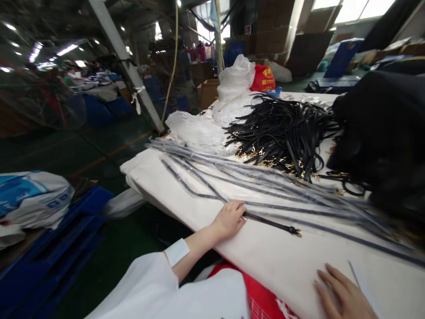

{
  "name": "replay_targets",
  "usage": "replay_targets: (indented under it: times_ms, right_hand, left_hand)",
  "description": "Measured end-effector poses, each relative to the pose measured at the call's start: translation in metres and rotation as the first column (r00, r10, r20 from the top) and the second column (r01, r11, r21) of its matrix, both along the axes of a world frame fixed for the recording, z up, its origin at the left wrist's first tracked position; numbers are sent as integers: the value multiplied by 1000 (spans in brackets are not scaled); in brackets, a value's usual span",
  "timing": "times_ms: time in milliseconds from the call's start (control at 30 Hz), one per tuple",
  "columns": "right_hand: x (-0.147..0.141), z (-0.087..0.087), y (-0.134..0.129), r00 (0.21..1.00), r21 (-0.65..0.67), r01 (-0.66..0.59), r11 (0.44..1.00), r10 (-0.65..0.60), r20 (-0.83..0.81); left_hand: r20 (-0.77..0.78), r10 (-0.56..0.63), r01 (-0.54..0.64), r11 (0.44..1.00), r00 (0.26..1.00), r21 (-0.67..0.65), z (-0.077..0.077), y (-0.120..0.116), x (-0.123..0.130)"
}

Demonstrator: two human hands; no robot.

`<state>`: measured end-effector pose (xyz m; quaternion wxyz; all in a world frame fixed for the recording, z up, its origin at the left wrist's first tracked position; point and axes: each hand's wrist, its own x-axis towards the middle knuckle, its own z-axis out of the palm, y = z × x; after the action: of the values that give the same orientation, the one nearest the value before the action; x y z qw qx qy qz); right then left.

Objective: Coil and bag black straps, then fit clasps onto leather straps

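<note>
in the head view, a dim workshop [66, 102] blurs at upper left behind a white table [279, 266]. centre: left hand [230, 219] closed on a black strap [270, 223], partly hidden; lower right: right hand [345, 292], cut off, fingers spread.

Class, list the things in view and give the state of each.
Left hand: closed on a black strap
Right hand: fingers apart, partly out of frame
Black strap: nearly straight, gold end exposed
Loose straps: heaped, tangled
Long plastic sleeves: stretched out, overlapping
Whitish plastic: crumpled
</note>
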<state>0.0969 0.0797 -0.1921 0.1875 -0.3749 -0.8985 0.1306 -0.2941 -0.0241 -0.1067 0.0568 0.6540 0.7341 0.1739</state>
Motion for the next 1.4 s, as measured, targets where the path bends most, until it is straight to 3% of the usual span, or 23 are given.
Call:
replay_targets:
  times_ms: [167,300,567,767,900,1033,1167,1300,1400]
  right_hand:
    - [-20,28,-19,996,-28,87,996,-88,-25]
    - [-26,36,-26,990,-33,121,992,-123,-69]
    - [-30,34,-43,983,0,179,984,-178,-51]
    - [-4,18,-33,869,176,454,874,-477,130]
    - [1,22,-14,946,5,325,946,-325,10]
    - [-28,53,-20,988,-211,72,975,-99,-119]
    - [-61,82,-35,985,-426,-119,897,52,-166]
    - [-68,101,-34,989,-585,-86,806,-4,-151]
    - [-58,113,-32,990,-626,-42,779,-51,-130]
  left_hand:
    - [14,-44,44,999,999,-7,-2,5,-6]
    - [4,-92,92,996,996,-5,-4,17,-8]
    - [51,-218,218,976,975,3,8,38,7]
    - [151,-154,167,983,976,-79,16,30,31]
    - [221,-89,117,986,971,-117,19,21,49]
    - [283,-135,179,974,950,-136,26,14,71]
    - [327,-231,292,944,917,-153,31,9,84]
    - [324,-235,301,938,916,-173,31,14,77]
    - [316,-266,331,928,911,-171,31,20,68]
